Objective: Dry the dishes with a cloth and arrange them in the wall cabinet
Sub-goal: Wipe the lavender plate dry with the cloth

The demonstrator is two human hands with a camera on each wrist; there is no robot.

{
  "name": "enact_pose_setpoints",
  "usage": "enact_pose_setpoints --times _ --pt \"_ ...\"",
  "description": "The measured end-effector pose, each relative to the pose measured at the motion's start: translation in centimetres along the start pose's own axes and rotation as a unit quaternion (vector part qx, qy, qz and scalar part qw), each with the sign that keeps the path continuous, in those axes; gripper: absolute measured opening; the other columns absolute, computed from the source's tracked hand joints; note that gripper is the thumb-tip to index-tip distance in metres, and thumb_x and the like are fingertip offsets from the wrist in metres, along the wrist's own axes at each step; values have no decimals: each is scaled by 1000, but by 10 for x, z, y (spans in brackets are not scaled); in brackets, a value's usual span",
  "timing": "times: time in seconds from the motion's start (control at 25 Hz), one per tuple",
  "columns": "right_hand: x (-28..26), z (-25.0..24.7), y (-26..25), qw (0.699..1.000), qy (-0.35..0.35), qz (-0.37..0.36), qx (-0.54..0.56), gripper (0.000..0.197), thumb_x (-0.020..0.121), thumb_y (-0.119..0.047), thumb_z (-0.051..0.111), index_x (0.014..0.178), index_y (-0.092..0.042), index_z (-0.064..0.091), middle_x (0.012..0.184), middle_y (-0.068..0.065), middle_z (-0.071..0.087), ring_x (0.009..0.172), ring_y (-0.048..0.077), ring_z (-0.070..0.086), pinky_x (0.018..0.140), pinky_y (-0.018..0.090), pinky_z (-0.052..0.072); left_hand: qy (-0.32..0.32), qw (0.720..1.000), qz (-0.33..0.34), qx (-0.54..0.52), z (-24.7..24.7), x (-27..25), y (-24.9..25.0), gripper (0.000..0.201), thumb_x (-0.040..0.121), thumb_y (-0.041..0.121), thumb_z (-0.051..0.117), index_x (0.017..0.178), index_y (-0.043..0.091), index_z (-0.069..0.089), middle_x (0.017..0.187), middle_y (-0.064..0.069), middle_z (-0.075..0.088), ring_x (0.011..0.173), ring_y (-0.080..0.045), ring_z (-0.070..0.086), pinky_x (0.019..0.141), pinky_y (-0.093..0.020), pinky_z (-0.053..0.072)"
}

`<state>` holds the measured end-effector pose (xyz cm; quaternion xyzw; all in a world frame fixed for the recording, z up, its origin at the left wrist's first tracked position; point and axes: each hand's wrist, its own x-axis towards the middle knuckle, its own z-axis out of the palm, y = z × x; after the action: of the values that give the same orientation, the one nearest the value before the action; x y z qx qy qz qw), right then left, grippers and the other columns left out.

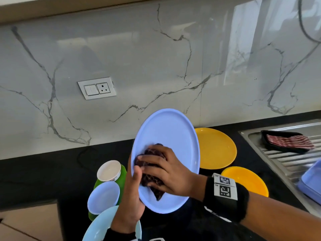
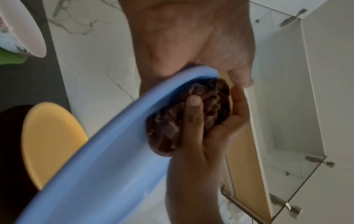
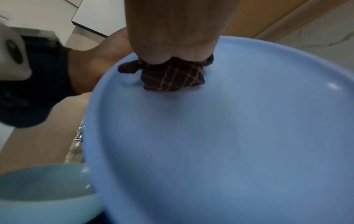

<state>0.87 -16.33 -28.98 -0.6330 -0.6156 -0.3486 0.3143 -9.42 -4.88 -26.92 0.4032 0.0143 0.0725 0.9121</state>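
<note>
A large light-blue plate (image 1: 170, 133) is held tilted above the black counter (image 1: 43, 174). My left hand (image 1: 132, 193) grips its left rim, thumb on the face. My right hand (image 1: 163, 169) presses a bunched dark maroon checked cloth (image 1: 152, 181) against the plate's face, fingers curled round it. In the left wrist view the cloth (image 2: 208, 112) sits between the plate (image 2: 114, 159) and my right hand's fingers (image 2: 193, 115). In the right wrist view the cloth (image 3: 172, 75) pokes out under my palm onto the plate (image 3: 229, 144).
On the counter lie two yellow plates (image 1: 215, 148) (image 1: 246, 180), a white bowl (image 1: 109, 170) on a green dish (image 1: 124, 171), a small blue bowl (image 1: 103, 197) and a pale blue plate (image 1: 99, 226). A steel sink drainboard (image 1: 286, 162) holds a black tray with a striped cloth (image 1: 288, 141). A wall socket (image 1: 96, 88) sits on the marble backsplash.
</note>
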Motion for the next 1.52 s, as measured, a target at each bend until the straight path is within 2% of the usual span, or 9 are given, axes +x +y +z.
enact_pose_setpoints --times 0.2,0.52,0.6,0.72,0.84,0.96,1.16,1.32,1.52 --pt "20 -9 24 992 22 127 -13 43 100 -40 45 137 -18 41 141 4 48 124 34 49 107 42 34 58 991 55 104 2 -3 -2 94 55 52 89 135 18 54 132 -9 62 124 -25 58 101 -38 47" --pt "6 -7 63 862 149 481 59 70 85 -52 42 143 -14 38 136 7 39 122 14 34 107 33 28 13 995 32 99 3 -8 -14 71 43 12 70 114 19 68 109 -15 71 97 -29 69 71 -34 59" --pt "8 -10 47 896 152 412 63 68 86 -46 49 146 -18 33 142 3 35 129 11 31 111 29 23 5 994 29 101 2 -5 -12 75 40 10 66 115 14 66 107 -17 71 95 -30 69 70 -34 58" --pt "17 -11 8 986 70 144 40 56 86 -28 62 138 -16 46 144 9 39 136 25 32 114 43 25 -17 990 24 139 3 -5 -11 61 44 8 61 105 8 64 94 -9 70 86 -25 65 67 -24 54" --pt "22 -16 -1 999 -36 -23 -15 38 84 -19 69 122 -21 69 141 10 49 134 43 34 109 56 29 34 983 11 178 4 -8 -8 31 55 -6 53 83 6 57 64 -4 60 67 -19 57 52 -18 46" --pt "29 -24 16 996 -58 -44 -56 30 89 -22 64 118 -23 71 138 11 55 131 47 40 107 59 29 28 982 17 184 7 -10 -6 48 54 -4 46 91 17 68 78 -5 69 77 -21 62 62 -27 51" --pt "37 -35 59 976 38 198 -82 41 86 -40 58 126 -31 53 140 5 49 124 36 46 103 50 35 9 984 46 170 9 -13 -5 81 40 10 62 121 16 62 110 -17 69 95 -31 66 71 -35 56" --pt "3 -43 89 870 28 491 -35 50 84 -48 57 130 -33 49 135 -3 42 115 33 41 91 44 40 26 987 72 143 10 -19 -10 75 38 15 64 112 25 69 111 -15 69 99 -34 65 78 -44 56" --pt "-63 -23 88 779 5 627 14 48 89 -39 64 131 -30 43 128 8 44 115 38 44 82 40 34 29 990 87 104 10 -15 -10 68 39 15 63 106 26 72 111 -13 70 98 -32 67 72 -38 58"
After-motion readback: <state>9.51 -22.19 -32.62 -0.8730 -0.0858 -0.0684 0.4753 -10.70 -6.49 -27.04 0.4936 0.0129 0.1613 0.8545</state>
